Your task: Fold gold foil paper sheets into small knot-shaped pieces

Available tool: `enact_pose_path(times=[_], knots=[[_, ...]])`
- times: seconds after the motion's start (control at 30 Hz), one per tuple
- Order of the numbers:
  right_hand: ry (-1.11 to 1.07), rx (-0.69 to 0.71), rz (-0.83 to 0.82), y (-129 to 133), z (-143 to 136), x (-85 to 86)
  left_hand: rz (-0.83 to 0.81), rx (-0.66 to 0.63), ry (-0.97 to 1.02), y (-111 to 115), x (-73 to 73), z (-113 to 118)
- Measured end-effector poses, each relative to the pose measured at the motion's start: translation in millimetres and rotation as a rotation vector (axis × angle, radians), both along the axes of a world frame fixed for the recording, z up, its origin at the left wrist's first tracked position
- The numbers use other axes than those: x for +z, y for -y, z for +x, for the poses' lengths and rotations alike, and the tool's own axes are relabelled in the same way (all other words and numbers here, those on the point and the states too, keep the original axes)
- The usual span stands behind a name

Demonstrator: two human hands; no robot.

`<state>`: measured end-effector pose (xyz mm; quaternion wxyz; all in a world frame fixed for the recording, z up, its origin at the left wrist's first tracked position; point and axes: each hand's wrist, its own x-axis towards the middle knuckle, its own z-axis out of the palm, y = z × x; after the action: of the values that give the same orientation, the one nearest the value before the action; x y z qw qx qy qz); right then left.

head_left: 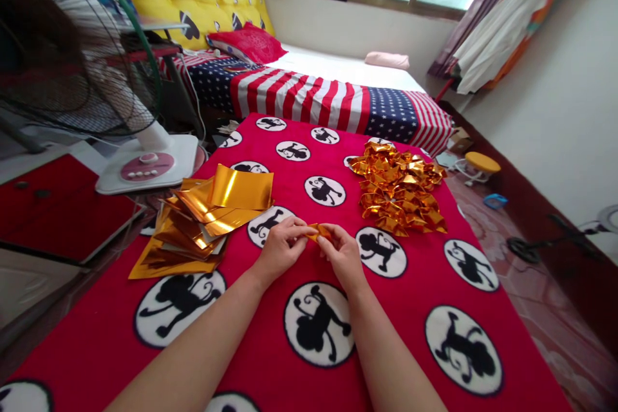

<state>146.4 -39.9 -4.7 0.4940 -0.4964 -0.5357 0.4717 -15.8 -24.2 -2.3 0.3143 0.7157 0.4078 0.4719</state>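
A small folded piece of gold foil paper (319, 232) is pinched between both hands over the middle of the red cloth. My left hand (286, 246) grips its left end with closed fingers. My right hand (340, 252) has fingers and thumb closed on its right end. To the left of my hands lies a loose, fanned stack of flat gold foil sheets (241, 188). A heap of folded, crinkled gold foil pieces (403, 190) sits to their right, farther back on the cloth.
The red cloth with black monkey figures (386, 335) covers the surface before me. A white fan base (168, 164) stands at the left beyond the stack. Farther back is a bed (309, 100) with a striped cover. A yellow stool (483, 162) stands at the right.
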Motion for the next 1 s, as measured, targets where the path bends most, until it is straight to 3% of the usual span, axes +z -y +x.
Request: enact_pose_path(times=[0.17, 0.37, 0.73, 1.0], knots=[[0.138, -0.073, 0.188, -0.5, 1.4, -6.1, -0.015, 0.060, -0.027, 0.8, 1.2, 1.0], [0.247, -0.038, 0.336, 0.6, 0.5, -0.7, -0.018, 0.146, -0.029, 2.8, 1.4, 1.9], [0.390, -0.041, 0.438, 5.9, -5.4, 2.2, 0.014, 0.182, -0.066, 1.2, 3.1, 2.9], [0.463, -0.094, 0.412, 7.3, -6.6, -3.4, 0.028, 0.259, -0.124, 2.9, 0.6, 3.2]])
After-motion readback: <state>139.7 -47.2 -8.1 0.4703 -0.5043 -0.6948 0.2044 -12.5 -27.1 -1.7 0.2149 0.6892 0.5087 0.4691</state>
